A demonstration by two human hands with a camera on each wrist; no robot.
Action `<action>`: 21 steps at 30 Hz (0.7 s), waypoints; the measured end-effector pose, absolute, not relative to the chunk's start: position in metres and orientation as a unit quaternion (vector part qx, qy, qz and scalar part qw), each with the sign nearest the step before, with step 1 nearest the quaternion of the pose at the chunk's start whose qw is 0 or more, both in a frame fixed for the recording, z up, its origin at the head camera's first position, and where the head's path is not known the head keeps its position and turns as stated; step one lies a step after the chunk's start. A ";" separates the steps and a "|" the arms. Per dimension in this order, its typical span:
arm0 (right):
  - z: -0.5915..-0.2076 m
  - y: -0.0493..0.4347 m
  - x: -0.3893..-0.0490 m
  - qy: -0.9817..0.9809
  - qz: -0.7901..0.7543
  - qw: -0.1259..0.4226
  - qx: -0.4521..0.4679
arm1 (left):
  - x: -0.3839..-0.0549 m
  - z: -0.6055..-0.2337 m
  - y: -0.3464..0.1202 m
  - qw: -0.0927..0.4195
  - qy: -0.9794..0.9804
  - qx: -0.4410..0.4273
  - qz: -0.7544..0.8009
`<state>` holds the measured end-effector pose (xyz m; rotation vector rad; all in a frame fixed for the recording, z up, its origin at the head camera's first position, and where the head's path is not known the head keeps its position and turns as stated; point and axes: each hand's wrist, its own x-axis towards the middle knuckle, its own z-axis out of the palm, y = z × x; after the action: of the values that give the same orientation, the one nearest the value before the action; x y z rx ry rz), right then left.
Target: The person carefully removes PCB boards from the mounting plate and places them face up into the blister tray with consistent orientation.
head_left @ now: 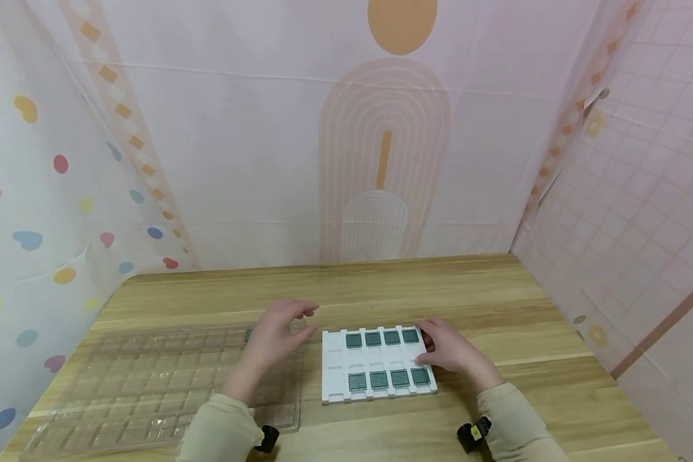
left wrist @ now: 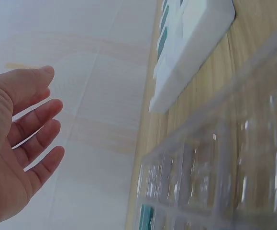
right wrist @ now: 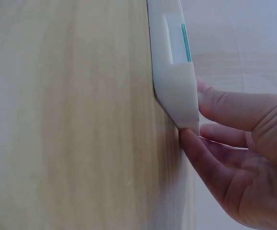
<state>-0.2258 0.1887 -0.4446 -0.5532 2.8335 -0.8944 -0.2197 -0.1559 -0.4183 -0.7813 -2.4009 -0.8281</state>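
Note:
A white foam tray (head_left: 335, 362) lies on the table with two rows of small green circuit boards (head_left: 378, 380) in its slots; the leftmost slots hold none. At its right end my right hand (head_left: 447, 346) pinches the edge, thumb on the top face and fingers along the side, as the tray end (right wrist: 176, 91) shows in the right wrist view. My left hand (head_left: 274, 340) hovers over the right part of a clear plastic tray (head_left: 150, 378), fingers loosely bent and nothing between them. One green board (left wrist: 146, 218) sits in a corner compartment of the clear tray, partly hidden by this hand in the head view.
The wooden table (head_left: 496, 301) reaches back to a patterned cloth wall (head_left: 254, 173). Cloth also hangs along the left and right sides. The clear tray, divided into many compartments, covers the table's left part, close beside the white tray.

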 end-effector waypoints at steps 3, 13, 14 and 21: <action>-0.445 0.188 -0.226 0.934 -0.300 0.062 -0.182 | -0.217 -0.417 -0.149 0.243 -0.878 -0.287 -0.296; -0.444 0.191 -0.226 0.936 -0.292 0.064 -0.185 | -0.216 -0.418 -0.126 0.229 -0.888 -0.293 -0.271; -0.444 0.191 -0.226 0.936 -0.292 0.064 -0.185 | -0.216 -0.419 -0.125 0.226 -0.889 -0.294 -0.268; -0.445 0.190 -0.227 0.936 -0.290 0.063 -0.187 | -0.219 -0.425 -0.113 0.204 -0.904 -0.298 -0.229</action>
<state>-0.2267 0.1899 -0.4452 -0.5640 2.8294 -0.8777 -0.2189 -0.1125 -0.4252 -0.8306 -2.5223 -0.6401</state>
